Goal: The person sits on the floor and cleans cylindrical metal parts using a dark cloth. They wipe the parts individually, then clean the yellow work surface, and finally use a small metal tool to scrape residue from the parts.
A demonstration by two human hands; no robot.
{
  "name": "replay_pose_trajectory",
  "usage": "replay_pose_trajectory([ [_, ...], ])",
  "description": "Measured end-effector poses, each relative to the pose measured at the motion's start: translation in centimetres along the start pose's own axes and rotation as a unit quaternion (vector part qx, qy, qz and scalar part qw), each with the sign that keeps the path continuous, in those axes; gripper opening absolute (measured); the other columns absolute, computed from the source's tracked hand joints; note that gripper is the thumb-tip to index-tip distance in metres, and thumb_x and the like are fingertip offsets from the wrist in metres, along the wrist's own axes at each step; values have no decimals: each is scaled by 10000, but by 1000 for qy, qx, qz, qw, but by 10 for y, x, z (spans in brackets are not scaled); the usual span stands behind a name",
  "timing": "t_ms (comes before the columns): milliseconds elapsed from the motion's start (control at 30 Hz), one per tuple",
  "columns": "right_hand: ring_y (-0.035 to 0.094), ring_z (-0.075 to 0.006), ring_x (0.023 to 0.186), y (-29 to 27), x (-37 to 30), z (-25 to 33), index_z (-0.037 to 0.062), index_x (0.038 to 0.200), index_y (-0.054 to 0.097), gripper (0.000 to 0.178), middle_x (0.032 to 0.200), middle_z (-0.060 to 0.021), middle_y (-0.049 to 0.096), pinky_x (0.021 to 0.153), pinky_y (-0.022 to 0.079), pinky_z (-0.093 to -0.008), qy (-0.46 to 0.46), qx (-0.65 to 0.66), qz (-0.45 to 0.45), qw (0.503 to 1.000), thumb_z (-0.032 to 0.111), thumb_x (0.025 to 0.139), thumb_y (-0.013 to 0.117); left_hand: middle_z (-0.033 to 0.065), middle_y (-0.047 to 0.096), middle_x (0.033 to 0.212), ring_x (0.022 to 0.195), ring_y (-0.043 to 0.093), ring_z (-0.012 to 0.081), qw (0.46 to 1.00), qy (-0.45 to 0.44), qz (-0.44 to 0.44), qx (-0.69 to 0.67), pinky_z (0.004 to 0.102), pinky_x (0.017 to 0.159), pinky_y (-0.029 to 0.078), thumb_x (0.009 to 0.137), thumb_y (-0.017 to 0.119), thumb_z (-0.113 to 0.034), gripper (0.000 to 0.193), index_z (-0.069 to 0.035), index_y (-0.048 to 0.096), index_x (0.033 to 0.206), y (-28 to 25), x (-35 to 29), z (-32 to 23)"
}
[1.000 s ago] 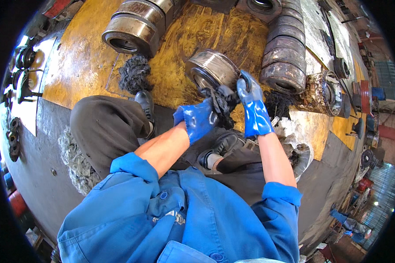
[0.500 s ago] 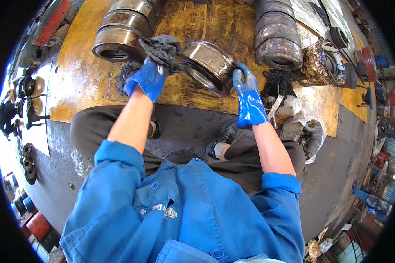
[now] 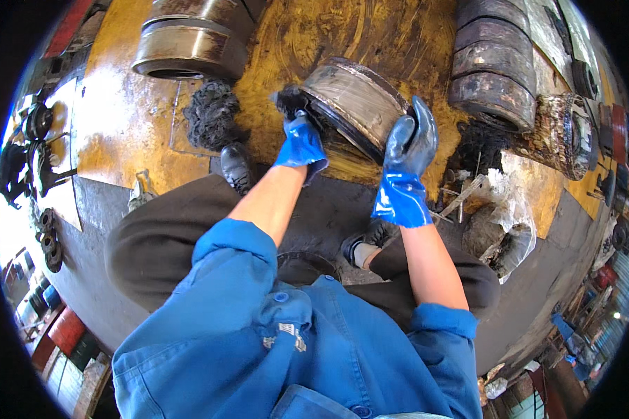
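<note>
A wide, shiny metal ring [image 3: 356,98] with a dark rim stands tilted on the oil-stained yellow board in front of me. My left hand [image 3: 302,140], in a blue rubber glove, is closed on a dark, dirty rag [image 3: 288,102] at the ring's left end. Part of the rag is hidden behind the glove. At the ring's right end, my right hand [image 3: 411,143], gloved the same way, holds the edge with its fingers upright along the side and its thumb nearer me. A heap of dark, shredded rags [image 3: 212,115] lies left of the ring.
Metal rings lie in a row [image 3: 189,45] at the far left, and darker, dirtier rings [image 3: 496,77] in another at the right. Beside those sits a rusty, greasy cylinder [image 3: 562,133]. A crumpled plastic bag [image 3: 514,230] and sticks [image 3: 465,195] lie by my right knee.
My left hand has come down and right with the rag, from above the ring's left side to its left end. The right hand stays at the right end. The whole view has shifted.
</note>
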State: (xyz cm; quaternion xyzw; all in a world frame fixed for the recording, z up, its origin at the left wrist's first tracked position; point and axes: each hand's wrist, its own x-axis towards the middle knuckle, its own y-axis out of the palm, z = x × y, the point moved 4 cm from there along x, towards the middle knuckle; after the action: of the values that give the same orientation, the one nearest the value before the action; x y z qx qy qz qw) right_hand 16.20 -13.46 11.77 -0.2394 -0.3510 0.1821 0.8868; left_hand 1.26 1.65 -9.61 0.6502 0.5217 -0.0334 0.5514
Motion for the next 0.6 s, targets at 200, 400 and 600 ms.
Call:
replay_pose_trajectory([
  [200, 661, -421, 1146, -2, -4, -13, -23, 1265, 659, 383, 1228, -229, 703, 1040, 498, -507, 4, -7, 4, 1000, 268, 1032, 573, 102, 573, 1504, 1363, 543, 262, 989, -83, -91, -81, 416, 1126, 483, 1136, 432, -345, 454, -109, 526, 1513, 20, -58, 91],
  [400, 654, -427, 1151, 2, -2, -9, -11, 1242, 683, 379, 1208, -236, 707, 1051, 491, -517, -3, -2, -1, 1000, 266, 1012, 566, 132, 562, 1503, 1377, 528, 246, 956, -267, 71, 99, 408, 1143, 455, 1127, 441, -267, 419, -94, 522, 1500, 11, -120, 113],
  [600, 629, -406, 1233, -8, 8, -19, 30, 1279, 686, 434, 1280, -228, 694, 1099, 462, -508, 60, 19, 68, 996, 336, 995, 567, 133, 482, 1585, 1423, 488, 242, 924, -353, 146, -5, 407, 1188, 414, 1125, 442, -238, 461, -76, 447, 1557, 89, -214, 83],
])
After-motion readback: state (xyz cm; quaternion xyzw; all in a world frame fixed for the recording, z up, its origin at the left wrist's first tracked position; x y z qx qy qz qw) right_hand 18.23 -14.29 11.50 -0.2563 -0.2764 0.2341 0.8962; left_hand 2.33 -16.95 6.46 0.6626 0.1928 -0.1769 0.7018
